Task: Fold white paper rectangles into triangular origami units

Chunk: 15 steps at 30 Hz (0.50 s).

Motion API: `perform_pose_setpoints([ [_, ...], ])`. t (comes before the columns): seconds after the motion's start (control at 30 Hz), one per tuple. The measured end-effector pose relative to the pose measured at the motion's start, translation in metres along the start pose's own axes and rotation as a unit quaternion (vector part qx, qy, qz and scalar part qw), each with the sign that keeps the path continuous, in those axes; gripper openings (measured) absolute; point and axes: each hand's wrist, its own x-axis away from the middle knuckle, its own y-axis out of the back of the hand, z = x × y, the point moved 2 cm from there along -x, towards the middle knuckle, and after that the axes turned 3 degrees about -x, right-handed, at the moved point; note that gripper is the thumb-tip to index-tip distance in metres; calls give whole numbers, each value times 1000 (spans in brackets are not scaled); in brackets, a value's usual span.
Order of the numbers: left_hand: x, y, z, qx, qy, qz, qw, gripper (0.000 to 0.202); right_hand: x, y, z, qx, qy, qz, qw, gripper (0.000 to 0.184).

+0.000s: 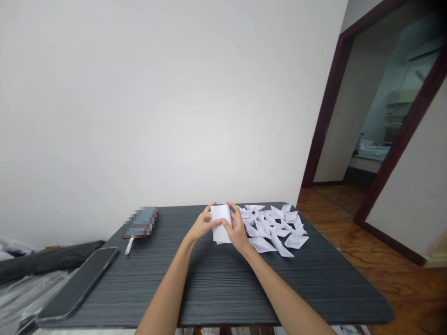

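A folded piece of white paper is held up between both hands over the dark table. My left hand grips its left edge, fingers behind and thumb on the front. From the right side my right hand pinches the same paper, its thumb resting on the front face. Just right of that hand lies a loose heap of folded white paper boats, several of them overlapping.
The dark wood-grained table stands against a white wall. A phone lies along its left edge. Behind it is a pixelated flat item with a white strip-like end. A doorway opens at the right.
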Motion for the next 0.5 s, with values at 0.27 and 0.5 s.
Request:
perform_pose_setpoints([
  [0.27,2,-10,17,68,16,-53,996,34,-4,10,-3,5,10,-37,999,39],
  [0.5,4,-9,10,27,-11,-63,998,27,-8,26,-3,87,-41,-49,994,20],
])
